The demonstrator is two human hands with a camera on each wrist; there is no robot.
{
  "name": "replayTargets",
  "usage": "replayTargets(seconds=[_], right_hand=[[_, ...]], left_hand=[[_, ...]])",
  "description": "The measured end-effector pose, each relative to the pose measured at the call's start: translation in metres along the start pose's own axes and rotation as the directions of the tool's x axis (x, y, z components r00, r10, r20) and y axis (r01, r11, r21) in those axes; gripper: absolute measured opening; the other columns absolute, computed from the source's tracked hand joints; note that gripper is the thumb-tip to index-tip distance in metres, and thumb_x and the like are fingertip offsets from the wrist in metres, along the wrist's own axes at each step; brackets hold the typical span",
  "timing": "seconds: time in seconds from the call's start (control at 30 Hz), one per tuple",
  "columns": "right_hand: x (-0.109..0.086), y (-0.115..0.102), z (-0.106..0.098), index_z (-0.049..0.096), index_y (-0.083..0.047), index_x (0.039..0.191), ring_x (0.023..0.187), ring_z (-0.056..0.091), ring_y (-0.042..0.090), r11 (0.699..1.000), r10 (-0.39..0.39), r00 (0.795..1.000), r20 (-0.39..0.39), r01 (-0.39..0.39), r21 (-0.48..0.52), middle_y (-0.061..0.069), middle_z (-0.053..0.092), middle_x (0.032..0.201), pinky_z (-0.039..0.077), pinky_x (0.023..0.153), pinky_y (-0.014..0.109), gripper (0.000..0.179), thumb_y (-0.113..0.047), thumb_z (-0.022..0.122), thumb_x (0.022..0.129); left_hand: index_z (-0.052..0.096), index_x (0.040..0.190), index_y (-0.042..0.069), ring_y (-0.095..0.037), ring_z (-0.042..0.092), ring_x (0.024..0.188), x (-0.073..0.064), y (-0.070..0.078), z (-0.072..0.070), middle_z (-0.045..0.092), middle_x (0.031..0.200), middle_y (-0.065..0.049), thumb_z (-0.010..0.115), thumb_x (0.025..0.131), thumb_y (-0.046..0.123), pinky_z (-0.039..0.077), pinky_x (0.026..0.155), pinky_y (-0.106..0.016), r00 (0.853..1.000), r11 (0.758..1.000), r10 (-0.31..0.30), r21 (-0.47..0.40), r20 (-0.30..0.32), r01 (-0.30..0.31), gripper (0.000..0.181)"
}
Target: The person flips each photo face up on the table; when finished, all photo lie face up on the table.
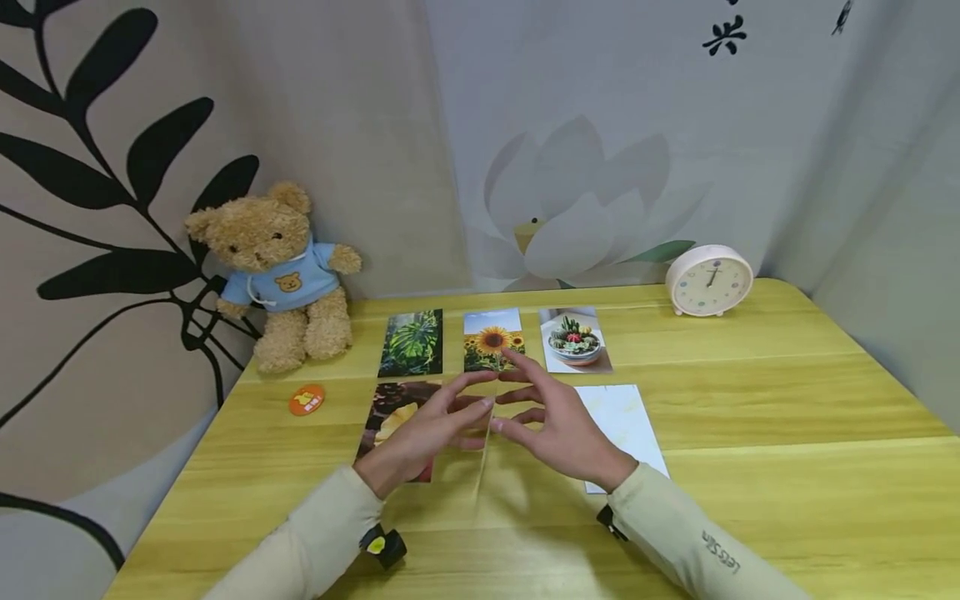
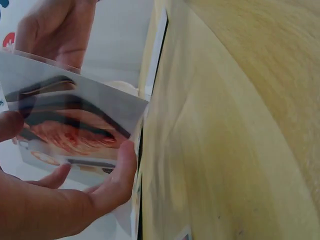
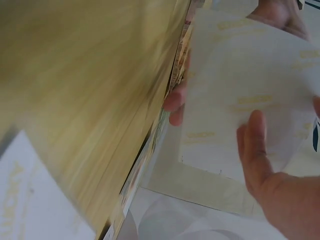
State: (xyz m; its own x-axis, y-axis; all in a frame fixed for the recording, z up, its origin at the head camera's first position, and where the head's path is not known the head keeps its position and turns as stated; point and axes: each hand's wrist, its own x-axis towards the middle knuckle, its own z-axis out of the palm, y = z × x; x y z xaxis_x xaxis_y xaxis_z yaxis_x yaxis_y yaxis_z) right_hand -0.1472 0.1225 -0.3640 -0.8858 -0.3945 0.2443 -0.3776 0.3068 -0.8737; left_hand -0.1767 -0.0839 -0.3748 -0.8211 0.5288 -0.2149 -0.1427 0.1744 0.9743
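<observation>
Both hands hold one photo [image 1: 487,462] upright between their fingertips, so the head view catches it edge-on. In the left wrist view the photo [image 2: 75,130] has a reddish, dark-edged picture, and a clear film edge runs along its top. Its white back [image 3: 235,75], with faint yellow print, faces the right wrist camera. My left hand [image 1: 431,429] has its fingers on the picture side. My right hand [image 1: 558,425] lays its thumb [image 3: 257,132] on the back. Below the left hand lies a yellow flower photo [image 1: 397,421]; a white face-down photo [image 1: 622,425] lies near the right.
Behind the hands lie a green leaf photo [image 1: 411,343], a sunflower photo [image 1: 491,333] and a cactus bowl photo [image 1: 576,340]. A teddy bear [image 1: 277,275] sits at the left back, with a round orange sticker [image 1: 307,400] in front. At the right back stands a white clock [image 1: 709,282].
</observation>
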Motion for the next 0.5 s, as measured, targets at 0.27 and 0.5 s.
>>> replayTargets(seconds=[0.27, 0.5], right_hand=[[-0.0014, 0.0011, -0.0006, 0.040, -0.008, 0.153, 0.123, 0.062, 0.031, 0.988, -0.133, 0.988, -0.076, 0.126, -0.092, 0.013, 0.042, 0.155, 0.060, 0.086, 0.026, 0.073, -0.008, 0.076, 0.089], [-0.0051, 0.0063, -0.0026, 0.052, 0.000, 0.144, 0.121, 0.063, 0.024, 0.862, -0.336, 0.940, -0.055, 0.284, -0.420, 0.013, 0.042, 0.157, 0.060, 0.081, 0.027, 0.060, -0.012, 0.075, 0.090]], left_hand=[[0.035, 0.154, 0.018, -0.025, 0.063, 0.123, 0.0025, -0.0011, -0.0004, 0.048, 0.149, -0.024, 0.054, 0.103, 0.042, 0.054, 0.103, -0.046, 1.000, 1.000, -0.008, 0.025, -0.006, 0.008, 0.060], [0.040, 0.151, 0.019, -0.031, 0.057, 0.129, 0.0022, -0.0047, 0.0005, 0.044, 0.152, -0.019, 0.057, 0.103, 0.035, 0.053, 0.103, -0.049, 0.996, 0.998, -0.035, 0.051, -0.084, 0.039, 0.054]])
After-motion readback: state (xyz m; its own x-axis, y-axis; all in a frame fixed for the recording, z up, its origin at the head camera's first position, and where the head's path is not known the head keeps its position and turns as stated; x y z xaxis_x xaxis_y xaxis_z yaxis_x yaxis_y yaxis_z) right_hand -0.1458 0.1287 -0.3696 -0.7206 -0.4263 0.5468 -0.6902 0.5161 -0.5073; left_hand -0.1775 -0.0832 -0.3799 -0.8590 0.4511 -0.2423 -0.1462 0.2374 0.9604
